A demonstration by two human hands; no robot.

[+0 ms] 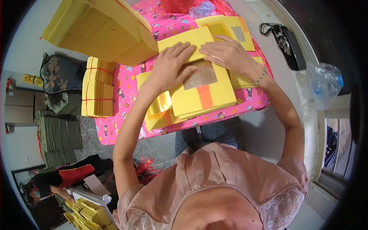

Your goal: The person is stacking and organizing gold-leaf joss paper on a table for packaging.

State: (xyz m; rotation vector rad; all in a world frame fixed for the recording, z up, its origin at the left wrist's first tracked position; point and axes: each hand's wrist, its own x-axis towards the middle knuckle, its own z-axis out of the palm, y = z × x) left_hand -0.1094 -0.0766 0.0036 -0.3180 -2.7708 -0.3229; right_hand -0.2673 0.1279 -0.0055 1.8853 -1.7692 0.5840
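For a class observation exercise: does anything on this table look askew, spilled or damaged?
Nothing looks clearly spilled or damaged. But yellow paper juts crookedly from beneath the middle stack, whereas the bundle at left is neatly tied. Crumpled clear plastic lies loose at the far end.

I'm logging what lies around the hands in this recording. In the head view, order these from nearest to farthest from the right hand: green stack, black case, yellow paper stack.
From the right hand:
1. Yellow paper stack: right under its fingers, on the table.
2. Black case: off to the right.
3. Green stack: far left, beyond the table.
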